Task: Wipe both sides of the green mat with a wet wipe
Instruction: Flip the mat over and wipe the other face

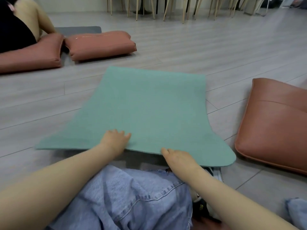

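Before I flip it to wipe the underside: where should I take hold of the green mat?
Grip the green mat along its near edge, from your side. That edge is already lifted off the floor, so fingers probably slip under easily. The left hand and right hand sit there now; wider apart may flip it flatter.

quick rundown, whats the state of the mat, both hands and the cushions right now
green mat: unrolled, spread on the floor, near edge lifted over the lap
left hand: fingers on top of the mat's near edge
right hand: at the near edge, fingers hidden beneath the mat
cushion at right: lying flat on the floor, apart from the mat
two cushions at far left: flat, side by side
wet wipe: not visible
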{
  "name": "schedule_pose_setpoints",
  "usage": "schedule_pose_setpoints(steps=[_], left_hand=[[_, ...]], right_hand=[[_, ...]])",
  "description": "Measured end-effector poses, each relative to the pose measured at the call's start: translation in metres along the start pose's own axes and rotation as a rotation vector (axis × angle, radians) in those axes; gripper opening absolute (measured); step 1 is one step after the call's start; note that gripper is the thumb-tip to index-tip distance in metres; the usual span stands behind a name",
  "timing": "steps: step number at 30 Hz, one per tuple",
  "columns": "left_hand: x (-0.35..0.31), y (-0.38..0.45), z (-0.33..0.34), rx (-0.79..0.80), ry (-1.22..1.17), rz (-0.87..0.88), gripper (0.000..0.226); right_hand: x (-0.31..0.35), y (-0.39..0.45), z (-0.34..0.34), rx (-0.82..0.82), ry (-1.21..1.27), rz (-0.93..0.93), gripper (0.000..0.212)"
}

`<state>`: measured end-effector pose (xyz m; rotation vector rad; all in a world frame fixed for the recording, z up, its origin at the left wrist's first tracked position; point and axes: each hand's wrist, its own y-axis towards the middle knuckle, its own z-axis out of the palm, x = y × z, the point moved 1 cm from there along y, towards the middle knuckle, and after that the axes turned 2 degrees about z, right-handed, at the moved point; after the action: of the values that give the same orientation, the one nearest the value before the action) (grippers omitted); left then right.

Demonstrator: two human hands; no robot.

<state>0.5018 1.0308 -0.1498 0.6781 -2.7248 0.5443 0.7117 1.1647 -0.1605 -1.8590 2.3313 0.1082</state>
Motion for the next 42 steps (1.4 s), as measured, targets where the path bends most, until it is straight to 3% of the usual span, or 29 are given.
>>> schedule_pose_setpoints(steps=[3, 5, 8, 13, 17, 21, 23, 25, 27, 29, 31, 32, 34, 37, 42], left_hand=[[-0.066, 0.004, -0.022, -0.044, -0.138, 0.183, 0.055], [-0.088, 0.007, -0.028, -0.064, -0.191, 0.202, 0.04], [-0.085, 0.012, -0.03, -0.006, -0.197, 0.193, 0.03], [-0.063, 0.015, -0.032, -0.154, -0.158, 0.216, 0.039], [-0.021, 0.021, -0.024, -0.139, -0.101, 0.194, 0.045], [0.032, 0.022, -0.017, -0.152, -0.078, 0.119, 0.047], [0.066, 0.019, 0.001, -0.086, -0.103, -0.003, 0.043], [0.093, 0.012, 0.028, 0.04, -0.275, -0.189, 0.036], [0.105, 0.0, 0.049, 0.155, -0.525, -0.395, 0.046], [0.11, -0.01, 0.059, 0.075, -0.921, -0.631, 0.064], [0.109, -0.015, 0.061, -0.079, -1.363, -0.815, 0.066], [0.105, -0.017, 0.059, -0.09, -1.545, -0.861, 0.064], [0.092, -0.02, 0.054, 0.045, -1.787, -0.892, 0.059], [0.086, -0.012, 0.062, 0.038, -1.951, -0.912, 0.039], [0.088, -0.009, 0.079, -0.091, -1.897, -0.997, 0.04]], right_hand=[[0.0, 0.009, -0.007, -0.027, -0.014, 0.03, 0.053], [-0.002, 0.01, -0.012, -0.072, -0.027, 0.035, 0.055], [-0.019, 0.004, -0.009, 0.04, -0.012, 0.012, 0.048], [-0.055, -0.002, -0.025, 0.112, 0.046, 0.143, 0.028], [-0.074, -0.001, -0.051, 0.19, -0.062, 0.197, 0.022], [-0.039, 0.023, -0.069, 0.154, -0.067, 0.098, 0.02], [-0.005, 0.048, -0.072, 0.089, 0.005, 0.067, 0.018], [0.033, 0.078, -0.067, 0.055, 0.096, 0.061, 0.018], [0.073, 0.109, -0.056, 0.07, 0.204, 0.073, 0.02], [0.109, 0.134, -0.043, 0.081, 0.316, 0.1, 0.021], [0.138, 0.151, -0.034, 0.099, 0.437, 0.122, 0.022], [0.149, 0.157, -0.03, 0.115, 0.496, 0.122, 0.022], [0.163, 0.163, -0.023, 0.136, 0.634, 0.108, 0.023], [0.159, 0.164, -0.007, 0.168, 0.93, 0.135, 0.031], [0.131, 0.157, 0.019, 0.152, 1.384, 0.315, 0.024]])
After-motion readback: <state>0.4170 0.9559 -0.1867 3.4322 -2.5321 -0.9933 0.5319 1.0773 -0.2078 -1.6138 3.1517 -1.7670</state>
